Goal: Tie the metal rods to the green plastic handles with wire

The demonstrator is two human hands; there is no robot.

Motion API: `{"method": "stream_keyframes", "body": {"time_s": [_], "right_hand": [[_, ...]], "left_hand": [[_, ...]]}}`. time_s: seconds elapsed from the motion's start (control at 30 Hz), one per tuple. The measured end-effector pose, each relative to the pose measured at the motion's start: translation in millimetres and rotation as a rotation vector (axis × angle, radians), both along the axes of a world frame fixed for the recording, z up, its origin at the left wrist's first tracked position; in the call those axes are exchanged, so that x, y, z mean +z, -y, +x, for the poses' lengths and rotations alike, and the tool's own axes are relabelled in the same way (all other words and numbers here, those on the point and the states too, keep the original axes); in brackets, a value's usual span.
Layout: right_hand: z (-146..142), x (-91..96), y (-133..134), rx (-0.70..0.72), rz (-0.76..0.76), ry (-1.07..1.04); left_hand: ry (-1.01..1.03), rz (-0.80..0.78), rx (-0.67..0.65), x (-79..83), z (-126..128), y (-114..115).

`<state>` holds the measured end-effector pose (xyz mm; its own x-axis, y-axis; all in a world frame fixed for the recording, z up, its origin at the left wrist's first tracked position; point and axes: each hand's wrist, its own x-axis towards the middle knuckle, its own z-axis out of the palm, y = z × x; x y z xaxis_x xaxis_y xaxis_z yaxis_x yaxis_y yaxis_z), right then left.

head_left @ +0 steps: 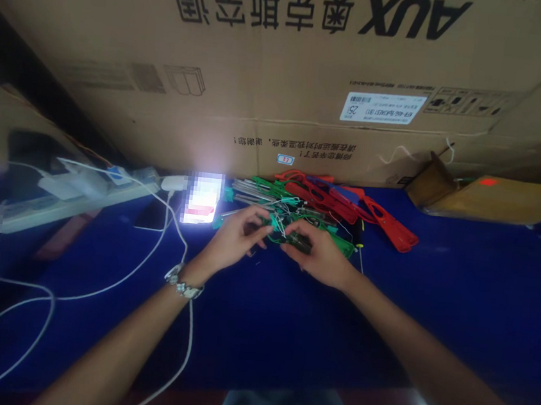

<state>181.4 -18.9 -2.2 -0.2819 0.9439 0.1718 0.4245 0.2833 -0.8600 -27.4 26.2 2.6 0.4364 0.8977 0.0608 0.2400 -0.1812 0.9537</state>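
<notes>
My left hand [242, 235] has its thumb and fingers closed on a small teal-green part with thin white wires [275, 222]. Just to its right, my right hand [318, 252] pinches a dark greenish piece [301, 242] close to those wires. The fingers hide much of both pieces, and blur keeps their exact kind unclear. Behind the hands lies a pile of slim silvery rods with teal ends [252, 191] and green plastic casings [343, 244]. Several flat red plastic casings [319, 198] lie at the back right of the pile.
A large printed cardboard box [266, 60] walls off the back of the blue table [238, 328]. A lit phone [200, 198] stands left of the pile. A power strip [82, 199] and looping white cable [111, 286] lie at left. A yellowish package [502, 201] sits at right.
</notes>
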Motion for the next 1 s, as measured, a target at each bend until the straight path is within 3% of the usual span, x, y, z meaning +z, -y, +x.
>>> {"method": "stream_keyframes", "body": {"time_s": [0.13, 0.23, 0.3, 0.33, 0.5, 0.63, 0.8, 1.0], "right_hand": [[9, 3.2, -3, 0.012, 0.071, 0.052], [17, 6.5, -5, 0.052, 0.106, 0.031], [21, 9.5, -6, 0.079, 0.118, 0.014], [22, 10.9, -6, 0.097, 0.122, 0.005], [24, 14.4, -5, 0.165, 0.113, -0.012], [27, 12.3, -5, 0.131, 0.116, 0.032], [29, 8.0, -7, 0.164, -0.032, 0.002], [22, 7.1, -5, 0.123, 0.003, 0.169]], "left_hand": [[-0.149, 0.136, 0.12, 5.7, -10, -4], [-0.319, 0.531, 0.246, 11.8, -19, -14], [-0.43, 0.767, 0.086, 16.7, -22, -24], [-0.483, 0.807, -0.012, 19.6, -21, -29], [-0.606, 0.82, -0.26, 39.9, -16, -51], [-0.677, 0.84, -0.216, 59.3, -24, -48], [-0.726, 0.976, -0.23, 79.0, -47, -32], [-0.744, 1.012, -0.079, 85.5, -61, -28]]}}
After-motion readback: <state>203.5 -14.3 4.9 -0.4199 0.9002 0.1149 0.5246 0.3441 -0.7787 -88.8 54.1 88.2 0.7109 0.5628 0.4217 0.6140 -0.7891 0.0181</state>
